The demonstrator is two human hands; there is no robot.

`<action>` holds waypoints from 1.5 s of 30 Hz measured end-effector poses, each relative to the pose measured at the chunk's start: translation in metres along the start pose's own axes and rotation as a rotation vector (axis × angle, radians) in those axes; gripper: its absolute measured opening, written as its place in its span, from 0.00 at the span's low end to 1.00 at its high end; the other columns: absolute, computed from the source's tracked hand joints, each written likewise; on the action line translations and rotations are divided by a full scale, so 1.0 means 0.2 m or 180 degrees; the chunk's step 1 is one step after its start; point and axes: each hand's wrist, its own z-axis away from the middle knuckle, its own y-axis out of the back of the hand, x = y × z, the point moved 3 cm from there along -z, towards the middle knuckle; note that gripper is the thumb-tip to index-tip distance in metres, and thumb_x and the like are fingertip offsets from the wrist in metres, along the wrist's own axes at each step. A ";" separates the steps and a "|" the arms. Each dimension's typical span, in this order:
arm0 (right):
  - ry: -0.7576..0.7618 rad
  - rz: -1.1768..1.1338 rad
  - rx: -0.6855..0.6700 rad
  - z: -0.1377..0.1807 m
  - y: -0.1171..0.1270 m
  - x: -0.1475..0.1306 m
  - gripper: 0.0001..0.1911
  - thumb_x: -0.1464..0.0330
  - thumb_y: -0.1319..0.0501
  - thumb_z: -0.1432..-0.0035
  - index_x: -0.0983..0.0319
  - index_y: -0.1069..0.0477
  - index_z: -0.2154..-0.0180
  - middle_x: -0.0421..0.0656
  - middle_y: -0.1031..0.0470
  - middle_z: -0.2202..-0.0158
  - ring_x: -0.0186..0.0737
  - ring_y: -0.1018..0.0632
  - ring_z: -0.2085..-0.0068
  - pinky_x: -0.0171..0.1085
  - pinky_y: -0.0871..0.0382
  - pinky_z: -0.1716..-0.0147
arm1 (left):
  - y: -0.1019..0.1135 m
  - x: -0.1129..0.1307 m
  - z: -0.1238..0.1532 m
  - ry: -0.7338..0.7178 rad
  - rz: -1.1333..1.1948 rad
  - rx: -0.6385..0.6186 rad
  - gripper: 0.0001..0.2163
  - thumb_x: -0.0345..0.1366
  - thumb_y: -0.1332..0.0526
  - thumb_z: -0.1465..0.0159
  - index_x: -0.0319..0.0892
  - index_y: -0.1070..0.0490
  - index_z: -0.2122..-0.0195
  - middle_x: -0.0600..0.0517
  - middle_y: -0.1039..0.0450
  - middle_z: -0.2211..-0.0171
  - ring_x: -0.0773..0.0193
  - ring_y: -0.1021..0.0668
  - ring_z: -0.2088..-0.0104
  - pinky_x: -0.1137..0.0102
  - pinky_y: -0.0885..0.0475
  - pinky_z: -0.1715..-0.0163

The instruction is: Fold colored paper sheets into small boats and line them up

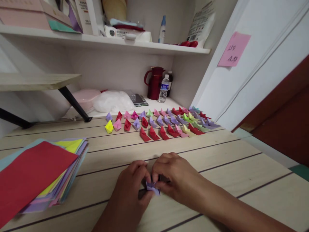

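Observation:
A small piece of folded purple paper (152, 188) is pinched between my two hands, low over the wooden table. My left hand (132, 183) grips its left side with thumb and fingers. From the right, my right hand (172, 175) holds the upper right part between thumb and curled fingers. Much of the paper is hidden behind the fingers, so its full shape does not show. Beyond the hands stand rows of small folded paper boats, among them a red boat (154, 133), a yellow boat (109, 127) and a purple boat (136, 124).
A stack of coloured paper sheets, topped by a red sheet (36, 175), lies at the left on the slatted table (108, 151). Behind the boats are a dark red jug (154, 84), a water bottle (163, 89) and a white plastic bag (113, 101). A black leg (74, 103) supports a small raised shelf.

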 end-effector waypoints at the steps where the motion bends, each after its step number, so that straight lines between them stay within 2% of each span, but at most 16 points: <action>1: 0.0013 -0.0012 -0.0029 0.00 0.00 0.00 0.07 0.75 0.35 0.46 0.57 0.28 0.67 0.37 0.22 0.66 0.39 0.24 0.60 0.38 0.40 0.57 | 0.00 0.00 0.00 -0.0002 0.0012 -0.0036 0.11 0.23 0.38 0.53 0.48 0.32 0.72 0.50 0.27 0.52 0.54 0.26 0.48 0.55 0.33 0.47; 5: 0.0024 0.0048 -0.0150 0.00 -0.01 -0.01 0.09 0.76 0.35 0.48 0.57 0.28 0.66 0.37 0.22 0.65 0.40 0.25 0.60 0.38 0.40 0.57 | -0.01 -0.01 0.00 -0.0019 0.0003 -0.0070 0.10 0.24 0.35 0.53 0.47 0.31 0.76 0.49 0.28 0.51 0.52 0.26 0.47 0.55 0.32 0.46; 10: 0.0003 0.0098 -0.0172 0.00 -0.02 -0.01 0.10 0.75 0.35 0.48 0.57 0.28 0.64 0.38 0.23 0.63 0.41 0.25 0.59 0.39 0.40 0.57 | -0.02 -0.02 0.01 -0.0024 -0.0017 0.0116 0.12 0.23 0.35 0.54 0.46 0.33 0.74 0.48 0.28 0.50 0.50 0.27 0.46 0.51 0.34 0.46; 17: 0.0087 0.0031 -0.0164 0.00 -0.01 -0.01 0.10 0.75 0.35 0.46 0.56 0.28 0.63 0.36 0.23 0.62 0.39 0.25 0.58 0.38 0.40 0.57 | -0.02 -0.03 0.00 0.0015 -0.0058 0.0069 0.13 0.23 0.34 0.55 0.46 0.34 0.73 0.48 0.29 0.50 0.52 0.27 0.47 0.53 0.34 0.45; 23: 0.0149 0.0009 -0.0162 0.00 -0.01 -0.01 0.08 0.75 0.35 0.44 0.55 0.28 0.66 0.34 0.23 0.63 0.37 0.25 0.59 0.37 0.41 0.56 | -0.03 -0.05 0.01 -0.0040 -0.0184 0.0142 0.13 0.25 0.35 0.54 0.46 0.35 0.71 0.47 0.30 0.47 0.49 0.28 0.44 0.50 0.35 0.44; 26: 0.0124 0.0105 -0.0216 0.00 -0.01 -0.01 0.07 0.74 0.35 0.44 0.55 0.28 0.66 0.35 0.23 0.63 0.38 0.25 0.59 0.38 0.41 0.56 | -0.04 -0.06 0.02 -0.0013 -0.0183 -0.0004 0.12 0.25 0.36 0.53 0.46 0.36 0.71 0.46 0.32 0.46 0.50 0.29 0.44 0.50 0.35 0.45; 29: 0.0091 0.0270 -0.0271 0.00 -0.01 -0.02 0.07 0.73 0.35 0.44 0.56 0.29 0.64 0.38 0.24 0.61 0.40 0.26 0.59 0.39 0.40 0.57 | -0.05 -0.06 0.02 -0.0036 -0.0183 0.0084 0.13 0.24 0.36 0.53 0.46 0.37 0.70 0.47 0.32 0.46 0.50 0.30 0.44 0.51 0.35 0.46; 34: 0.0132 0.0261 -0.0300 0.00 -0.01 -0.03 0.13 0.75 0.35 0.46 0.57 0.31 0.59 0.40 0.24 0.59 0.42 0.26 0.57 0.40 0.40 0.57 | -0.05 -0.07 0.01 -0.0068 -0.0171 0.0274 0.15 0.24 0.37 0.54 0.47 0.39 0.69 0.46 0.33 0.46 0.51 0.30 0.44 0.51 0.34 0.46; 40: 0.0250 0.0055 -0.0236 0.00 -0.02 -0.02 0.06 0.73 0.37 0.41 0.56 0.29 0.65 0.36 0.24 0.61 0.38 0.26 0.58 0.39 0.41 0.56 | -0.03 -0.04 0.00 0.0246 -0.0116 -0.0036 0.15 0.26 0.35 0.54 0.46 0.39 0.71 0.41 0.33 0.47 0.47 0.31 0.43 0.48 0.37 0.43; 45: 0.0117 0.0326 -0.0286 0.00 -0.02 -0.02 0.03 0.71 0.37 0.40 0.56 0.27 0.63 0.39 0.24 0.62 0.41 0.26 0.59 0.41 0.39 0.57 | -0.01 -0.02 0.00 0.0248 -0.0146 -0.0183 0.13 0.26 0.35 0.53 0.46 0.39 0.72 0.44 0.32 0.46 0.48 0.30 0.43 0.50 0.36 0.44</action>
